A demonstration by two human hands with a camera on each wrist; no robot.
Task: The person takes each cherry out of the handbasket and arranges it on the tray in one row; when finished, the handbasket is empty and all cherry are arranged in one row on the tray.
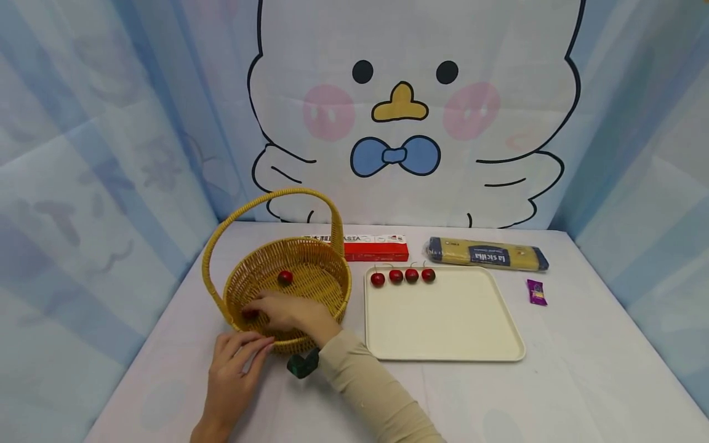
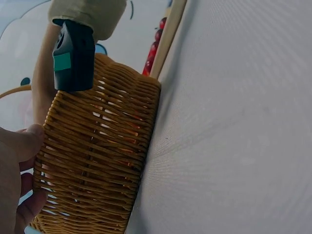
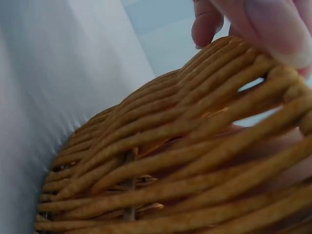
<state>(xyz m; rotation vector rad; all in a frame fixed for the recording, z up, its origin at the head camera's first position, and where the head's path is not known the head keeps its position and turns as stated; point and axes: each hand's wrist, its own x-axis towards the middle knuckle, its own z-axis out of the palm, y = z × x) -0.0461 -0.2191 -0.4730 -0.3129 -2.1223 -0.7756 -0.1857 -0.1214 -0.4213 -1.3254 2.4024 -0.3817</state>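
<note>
A yellow-brown wicker basket (image 1: 318, 246) with a tall arched handle stands on the left of the table. My left hand (image 1: 232, 375) grips its near rim, thumb and fingers on either side of the woven wall in the left wrist view. Inside the basket, my right hand (image 1: 285, 311) reaches to the left and pinches a dark red cherry (image 1: 250, 314), mostly covered by the fingers. Another cherry (image 1: 285, 278) lies farther back on the basket floor. In the right wrist view the wicker wall (image 3: 146, 122) hides most of the right hand.
Right of the basket lies a cream tray (image 1: 443, 323), with several cherries (image 1: 396, 276) in a row along its back left edge. Behind are a red pasta box (image 1: 376, 251) and a yellow pasta packet (image 1: 487, 254). A small purple packet (image 1: 536, 292) lies at the right.
</note>
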